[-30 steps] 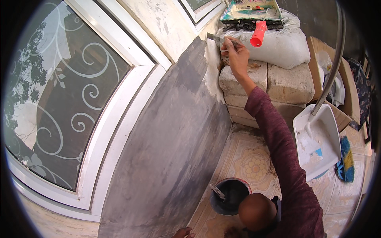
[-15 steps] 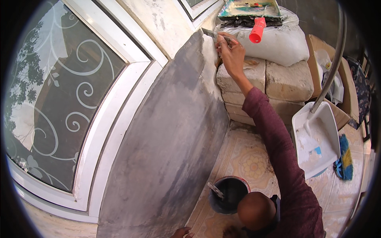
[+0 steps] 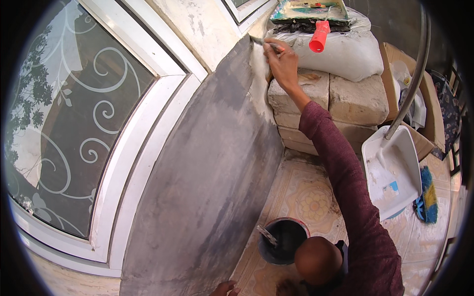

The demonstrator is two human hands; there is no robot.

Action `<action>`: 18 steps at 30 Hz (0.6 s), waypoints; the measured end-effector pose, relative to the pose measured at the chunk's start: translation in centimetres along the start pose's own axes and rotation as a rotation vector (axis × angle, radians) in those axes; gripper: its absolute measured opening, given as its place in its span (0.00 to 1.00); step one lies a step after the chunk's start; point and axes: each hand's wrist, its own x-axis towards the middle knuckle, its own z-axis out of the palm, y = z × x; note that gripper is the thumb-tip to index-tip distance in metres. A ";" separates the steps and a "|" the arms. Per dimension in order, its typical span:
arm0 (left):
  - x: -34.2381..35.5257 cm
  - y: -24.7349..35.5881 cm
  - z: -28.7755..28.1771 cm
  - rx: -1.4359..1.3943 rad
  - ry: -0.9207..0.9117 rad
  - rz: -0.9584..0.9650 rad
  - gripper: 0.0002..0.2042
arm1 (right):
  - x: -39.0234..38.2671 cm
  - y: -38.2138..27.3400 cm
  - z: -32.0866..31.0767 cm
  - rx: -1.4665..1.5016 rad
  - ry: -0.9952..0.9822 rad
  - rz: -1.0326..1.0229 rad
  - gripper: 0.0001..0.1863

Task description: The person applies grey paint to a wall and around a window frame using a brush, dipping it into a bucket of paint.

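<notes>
My right hand [image 3: 282, 64] is stretched up to the top far corner of the low wall, its fingers closed on a slim paintbrush [image 3: 273, 47]. The brush's dark tip meets the wall's upper edge, beside a pale unpainted strip [image 3: 258, 64]; my fingers hide part of the handle. Streaky grey coating covers most of the wall face [image 3: 207, 163]. Only the fingers of my left hand [image 3: 225, 288] show at the lower edge, slightly bent and apart, near the wall's foot and holding nothing. A bucket [image 3: 266, 254] of dark grey liquid, with a coated stick-like handle [image 3: 267, 235] leaning in it, stands by my knee.
Stacked pale blocks [image 3: 358, 101] bear a white sack [image 3: 340, 59] and a paint tray [image 3: 291, 14] with a red-handled roller [image 3: 320, 39]. Rightward are a cardboard box [image 3: 434, 106], a long-handled dustpan [image 3: 392, 170] and a blue-yellow brush head [image 3: 428, 197]. A white-framed window [image 3: 143, 128] stands left.
My right hand has moved slightly left along the wall's top corner with the paintbrush. My left hand has shifted a little at the lower edge. The bucket stays in place.
</notes>
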 end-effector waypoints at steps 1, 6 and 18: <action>-0.1 -0.3 0.0 0.007 0.008 0.006 0.18 | -0.6 -0.3 0.0 0.055 -0.051 0.040 0.12; -0.7 -0.6 0.0 0.020 0.043 -0.024 0.17 | -3.6 -1.6 -1.3 0.238 -0.044 0.216 0.12; -0.8 -1.0 0.1 -0.007 0.026 0.029 0.18 | -4.3 0.1 -1.5 0.199 -0.017 0.250 0.12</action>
